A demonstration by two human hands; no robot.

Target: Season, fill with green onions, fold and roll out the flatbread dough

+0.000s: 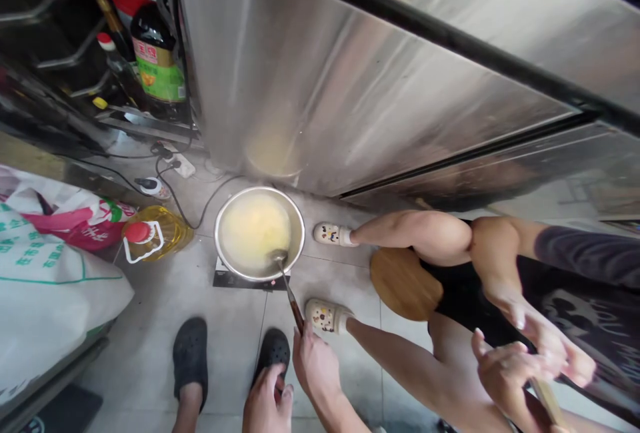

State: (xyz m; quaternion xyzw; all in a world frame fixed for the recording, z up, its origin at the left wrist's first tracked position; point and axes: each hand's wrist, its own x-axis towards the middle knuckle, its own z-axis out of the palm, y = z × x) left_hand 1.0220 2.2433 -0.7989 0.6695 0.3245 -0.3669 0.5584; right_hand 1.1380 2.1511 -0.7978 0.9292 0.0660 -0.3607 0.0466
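My right hand (316,361) is closed around the brown handle of a ladle (294,301). The ladle's metal head dips into pale yellow, cloudy liquid (256,229) near the lower right side of a round metal pot (219,246). Beneath the pot, part of a dark, flat cooker (227,278) shows on the floor. My left hand (269,401) is at the bottom edge, just left of the right hand, loosely bent with thumb and fingers apart. It holds nothing that I can see.
At right, a person sits on a wooden stool (405,284), holding a light stick-like thing (547,403). An oil jug (173,231), bags (55,299) and a power strip (181,163) with cords lie left. Sauce bottles (157,59) stand on a shelf beside steel doors (320,66).
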